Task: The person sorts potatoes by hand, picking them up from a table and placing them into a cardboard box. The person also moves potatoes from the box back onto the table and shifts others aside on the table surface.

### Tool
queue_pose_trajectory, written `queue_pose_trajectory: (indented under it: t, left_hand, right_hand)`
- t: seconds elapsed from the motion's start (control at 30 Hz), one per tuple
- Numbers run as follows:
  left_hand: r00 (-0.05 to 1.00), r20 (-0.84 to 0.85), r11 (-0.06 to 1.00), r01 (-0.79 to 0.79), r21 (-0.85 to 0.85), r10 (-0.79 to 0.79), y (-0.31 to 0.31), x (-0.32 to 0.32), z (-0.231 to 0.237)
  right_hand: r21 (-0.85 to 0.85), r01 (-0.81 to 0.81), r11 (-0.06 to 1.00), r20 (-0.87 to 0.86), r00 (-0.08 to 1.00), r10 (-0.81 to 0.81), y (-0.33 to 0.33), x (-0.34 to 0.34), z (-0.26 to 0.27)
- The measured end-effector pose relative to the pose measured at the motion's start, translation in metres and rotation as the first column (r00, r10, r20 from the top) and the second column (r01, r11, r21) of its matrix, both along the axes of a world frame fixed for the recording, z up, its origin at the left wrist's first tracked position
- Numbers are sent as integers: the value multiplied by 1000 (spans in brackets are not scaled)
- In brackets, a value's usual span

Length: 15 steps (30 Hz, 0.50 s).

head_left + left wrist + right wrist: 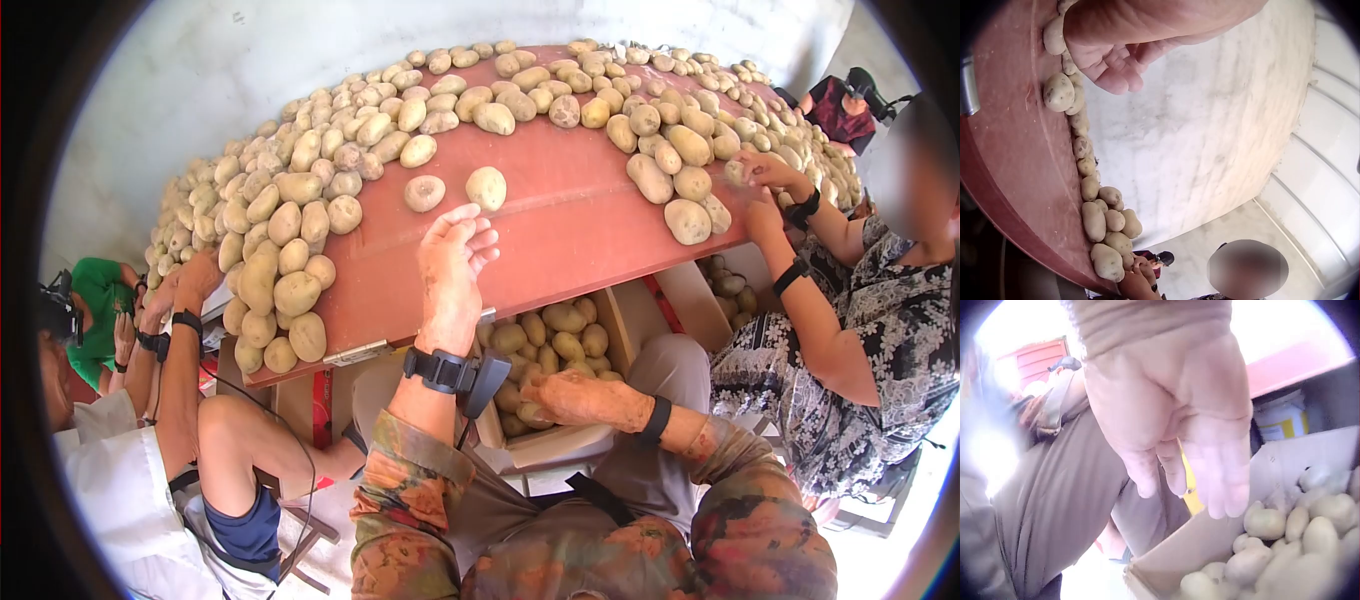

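Note:
My left hand [455, 262] is raised over the front of the red table [560, 215], fingers loosely bent and holding nothing. Its fingertips come close to a round potato [486, 188] in the head view. Another single potato [425, 193] lies just left of that one. Lower down, my right hand [592, 400] hangs over the near side of a cardboard box [1169, 553]. Loose, extended fingers with nothing between them show in the right wrist view. Inside the box lie many potatoes [560, 345], below and beside that hand.
Heaped potatoes [300, 190] cover the table's left and back, with another pile [690, 150] at the right. People sit on both sides, their hands [768, 180] at the potatoes. A second box with potatoes [730, 285] stands under the table's right part. A metal hinge [358, 353] marks the front edge.

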State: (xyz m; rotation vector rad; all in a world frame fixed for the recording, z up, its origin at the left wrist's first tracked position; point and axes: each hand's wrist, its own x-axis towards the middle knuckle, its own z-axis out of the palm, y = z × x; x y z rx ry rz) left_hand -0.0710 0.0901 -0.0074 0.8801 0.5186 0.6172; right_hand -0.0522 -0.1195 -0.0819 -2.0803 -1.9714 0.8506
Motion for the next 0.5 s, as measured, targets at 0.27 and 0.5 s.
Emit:
queue_pose_trajectory:
  t: [0.27, 0.5]
  left_hand:
    - [996, 81, 998, 19, 56, -23, 0, -1, -8]
    - [996, 85, 999, 0, 46, -4, 6, -1, -16]
  right_hand:
    - [372, 88, 924, 101, 986, -135, 21, 35, 37]
    - [653, 222, 725, 130, 909, -395, 62, 71, 72]
